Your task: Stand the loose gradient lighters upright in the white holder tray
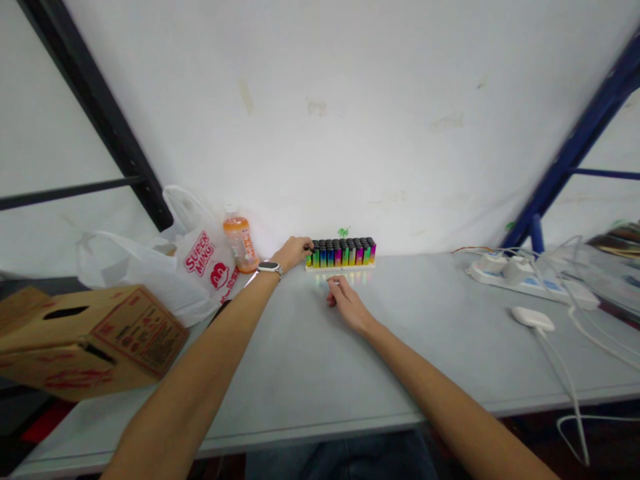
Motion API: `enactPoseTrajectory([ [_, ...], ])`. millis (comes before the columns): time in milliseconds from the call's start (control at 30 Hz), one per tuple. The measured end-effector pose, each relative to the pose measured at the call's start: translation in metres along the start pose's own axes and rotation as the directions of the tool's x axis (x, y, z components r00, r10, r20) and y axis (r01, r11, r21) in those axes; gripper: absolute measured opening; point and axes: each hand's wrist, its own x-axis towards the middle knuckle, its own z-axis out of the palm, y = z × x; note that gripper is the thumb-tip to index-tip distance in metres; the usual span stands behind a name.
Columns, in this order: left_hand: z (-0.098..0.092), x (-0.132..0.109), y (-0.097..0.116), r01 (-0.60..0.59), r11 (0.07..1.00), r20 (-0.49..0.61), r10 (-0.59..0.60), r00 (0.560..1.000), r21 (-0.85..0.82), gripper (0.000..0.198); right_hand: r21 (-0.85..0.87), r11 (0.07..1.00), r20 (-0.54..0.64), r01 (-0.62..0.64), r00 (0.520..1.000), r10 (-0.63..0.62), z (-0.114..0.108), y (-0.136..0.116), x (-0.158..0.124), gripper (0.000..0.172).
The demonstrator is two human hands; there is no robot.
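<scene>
Colourful lighters (345, 253) with black tops stand upright in tight rows against the wall, in a shallow white tray (340, 269). At the left end of these rows is my left hand (293, 251), its fingers closed on the dark top of one lighter; how far that lighter stands from the tray cannot be made out. A watch (270, 267) sits on my left wrist. In front of the tray, low over the tabletop, my right hand (346, 301) has its fingers curled and pinched; whatever is between them is too small to name.
To the left are a cardboard box (90, 340), a white plastic bag (185, 267) with red print and an orange-labelled bottle (241, 240). A power strip (530, 280) with plugs and a white charger (533, 319) with cable lie right on the grey table (310, 373).
</scene>
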Motion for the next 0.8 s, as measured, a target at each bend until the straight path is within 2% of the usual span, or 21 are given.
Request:
enactPoseTrajectory([
  [133, 0.014, -0.022, 0.001, -0.007, 1.000, -0.151, 0.004, 0.989, -0.018, 0.024, -0.003, 1.000, 0.015, -0.009, 1.000, 0.009, 0.000, -0.001, 0.001, 0.035],
  [233, 0.021, -0.037, 0.004, -0.029, 0.998, -0.234, 0.043, 0.971, 0.064, 0.033, 0.000, 1.000, 0.019, -0.004, 1.000, 0.004, -0.001, -0.002, 0.001, 0.034],
  [400, 0.021, -0.052, 0.018, 0.021, 0.959, -0.223, 0.044, 0.974, 0.282, 0.059, -0.036, 0.999, 0.037, 0.012, 0.999, -0.011, 0.001, -0.002, -0.002, 0.035],
  [500, 0.019, -0.051, 0.030, 0.021, 0.947, -0.225, 0.055, 0.973, 0.320, 0.071, -0.192, 0.976, -0.048, 0.099, 0.993, -0.110, 0.001, -0.002, 0.000, 0.037],
  [567, 0.021, -0.046, 0.040, 0.008, 0.938, -0.199, 0.065, 0.978, 0.347, 0.073, -0.402, 0.902, -0.131, 0.160, 0.964, -0.230, -0.003, -0.005, 0.008, 0.039],
  [633, 0.025, -0.040, 0.049, 0.009, 0.926, -0.159, 0.055, 0.986, 0.377, 0.074, -0.624, 0.763, -0.149, 0.167, 0.933, -0.327, -0.013, -0.011, 0.023, 0.046],
  [700, 0.032, -0.034, 0.056, 0.021, 0.919, -0.133, 0.034, 0.991, 0.393, 0.075, -0.777, 0.614, -0.119, 0.135, 0.927, -0.355, -0.027, -0.017, 0.042, 0.055],
  [800, 0.043, -0.028, 0.061, 0.025, 0.922, -0.134, 0.030, 0.991, 0.387, 0.072, -0.886, 0.456, -0.072, 0.085, 0.946, -0.316, -0.047, -0.019, 0.071, 0.059],
])
